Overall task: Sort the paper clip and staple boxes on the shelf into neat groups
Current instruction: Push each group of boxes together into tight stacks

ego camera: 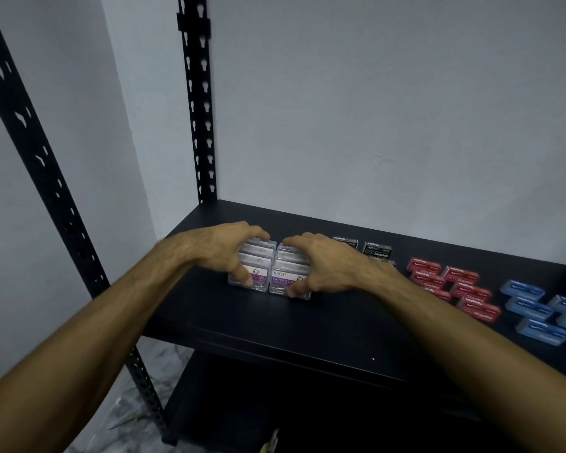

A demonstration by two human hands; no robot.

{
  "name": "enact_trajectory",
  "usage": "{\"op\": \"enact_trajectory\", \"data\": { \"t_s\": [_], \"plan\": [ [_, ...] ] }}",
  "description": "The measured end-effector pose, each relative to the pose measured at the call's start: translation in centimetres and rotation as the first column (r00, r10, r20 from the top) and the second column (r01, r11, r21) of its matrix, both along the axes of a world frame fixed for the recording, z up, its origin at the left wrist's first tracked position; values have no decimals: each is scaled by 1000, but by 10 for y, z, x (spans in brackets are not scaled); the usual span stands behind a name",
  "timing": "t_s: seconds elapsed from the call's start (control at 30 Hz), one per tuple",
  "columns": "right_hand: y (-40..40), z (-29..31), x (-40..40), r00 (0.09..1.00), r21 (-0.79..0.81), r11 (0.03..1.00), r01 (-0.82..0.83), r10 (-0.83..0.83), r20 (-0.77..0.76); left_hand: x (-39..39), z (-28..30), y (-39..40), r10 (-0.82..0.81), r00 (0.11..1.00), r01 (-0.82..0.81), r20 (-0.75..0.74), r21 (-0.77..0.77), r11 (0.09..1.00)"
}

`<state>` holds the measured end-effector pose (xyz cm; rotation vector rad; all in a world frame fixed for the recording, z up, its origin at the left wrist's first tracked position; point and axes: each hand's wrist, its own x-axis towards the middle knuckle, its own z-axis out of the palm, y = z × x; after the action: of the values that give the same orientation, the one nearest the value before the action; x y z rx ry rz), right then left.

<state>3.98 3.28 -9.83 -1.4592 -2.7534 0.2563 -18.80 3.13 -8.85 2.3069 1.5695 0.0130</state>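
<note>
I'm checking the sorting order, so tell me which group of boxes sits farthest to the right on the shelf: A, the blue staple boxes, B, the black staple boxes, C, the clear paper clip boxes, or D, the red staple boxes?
A: the blue staple boxes lie at the right edge of the shelf, past the red staple boxes.

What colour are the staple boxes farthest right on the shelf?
Blue staple boxes, clearest in the head view.

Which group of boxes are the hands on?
The clear paper clip boxes, leftmost on the shelf; both hands grip them. The black, red and blue staple boxes lie untouched.
</note>
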Motion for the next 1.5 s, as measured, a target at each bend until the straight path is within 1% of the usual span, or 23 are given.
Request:
{"op": "enact_trajectory", "data": {
  "t_s": [0.23,0.3,0.37,0.47,0.53,0.6,0.67,0.73,0.8,0.87,0.97,1.17,1.27,1.5],
  "plan": [
    [-1,1,2,1000,-1,1000,-3,3,8,0,2,-3,16,1000,-16,5,-28,999],
    [-5,6,7,1000,23,1000,7,-7,-6,0,7,-6,19,1000,-18,24,-49,999],
    [-9,14,15,999,47,998,38,-36,-35,-2,17,-10,15,1000,-14,27,-35,999],
    [-15,29,34,992,37,995,96,-93,-89,-2,38,-14,11,999,-12,51,34,999],
    [-17,37,51,979,23,990,142,-137,-154,6,52,-17,-11,994,4,111,65,998],
    [-18,42,72,965,62,979,194,-179,-189,25,58,-19,-53,980,33,194,109,994],
    [-17,42,93,957,98,965,245,-224,-184,48,55,-17,-94,963,43,253,200,979],
    [-17,38,110,953,116,952,283,-266,-143,72,48,-11,-144,952,69,271,267,961],
    [-18,31,124,952,114,946,302,-293,-90,97,38,-6,-185,954,112,236,291,950],
    [-20,23,132,953,108,946,304,-302,-36,120,29,-1,-205,967,151,154,301,941],
    [-21,9,137,957,111,952,284,-289,27,146,16,7,-194,981,179,19,310,934],
    [-14,-11,141,979,135,970,203,-205,1,171,-4,15,-183,960,246,-211,327,913],
    [-11,-13,141,980,122,972,199,-198,-14,176,-10,17,-183,954,254,-239,314,915],
    [-13,-13,135,981,83,980,179,-172,-89,180,-9,17,-207,952,266,-227,271,925]
  ]
}}
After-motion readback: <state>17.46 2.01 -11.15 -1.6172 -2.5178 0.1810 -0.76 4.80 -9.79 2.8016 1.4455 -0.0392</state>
